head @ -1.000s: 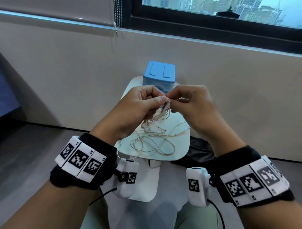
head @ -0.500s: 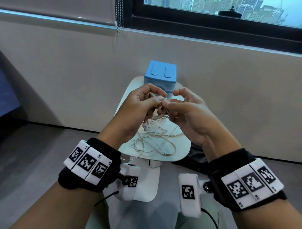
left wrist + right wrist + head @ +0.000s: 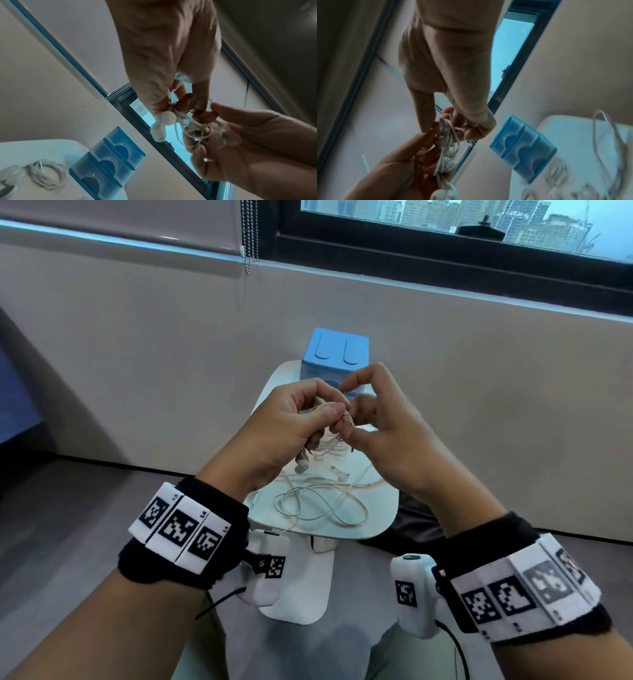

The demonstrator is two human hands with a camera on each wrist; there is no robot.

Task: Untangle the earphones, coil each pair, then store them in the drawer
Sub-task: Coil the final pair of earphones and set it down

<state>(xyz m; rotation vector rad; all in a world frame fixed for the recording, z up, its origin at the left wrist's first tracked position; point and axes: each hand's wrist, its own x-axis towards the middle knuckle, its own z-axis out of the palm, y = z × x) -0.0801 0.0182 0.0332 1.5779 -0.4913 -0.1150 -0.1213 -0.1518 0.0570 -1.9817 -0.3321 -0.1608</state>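
Note:
My left hand (image 3: 329, 414) pinches a folded bundle of white earphones (image 3: 325, 448) above the table, and the two earbuds (image 3: 301, 467) hang below it. My right hand (image 3: 356, 429) meets it from the right, its thumb and curled fingers on the cable end at the top of the bundle, its index finger raised. In the left wrist view the earbuds (image 3: 163, 121) dangle from my left fingers (image 3: 159, 105), and cable strands cross my right hand (image 3: 248, 142). A second pair of earphones (image 3: 318, 505) lies loose on the table. Behind it stands the blue drawer box (image 3: 335, 350).
The small white table (image 3: 380, 518) stands against a beige wall under a window. Its front part bears the loose cable (image 3: 606, 135). A dark bag (image 3: 418, 525) lies on the floor at the right. The drawer fronts (image 3: 109, 159) are closed.
Both hands have risen a little toward the drawer box. My right hand has turned round the top of the bundle and its index finger has lifted.

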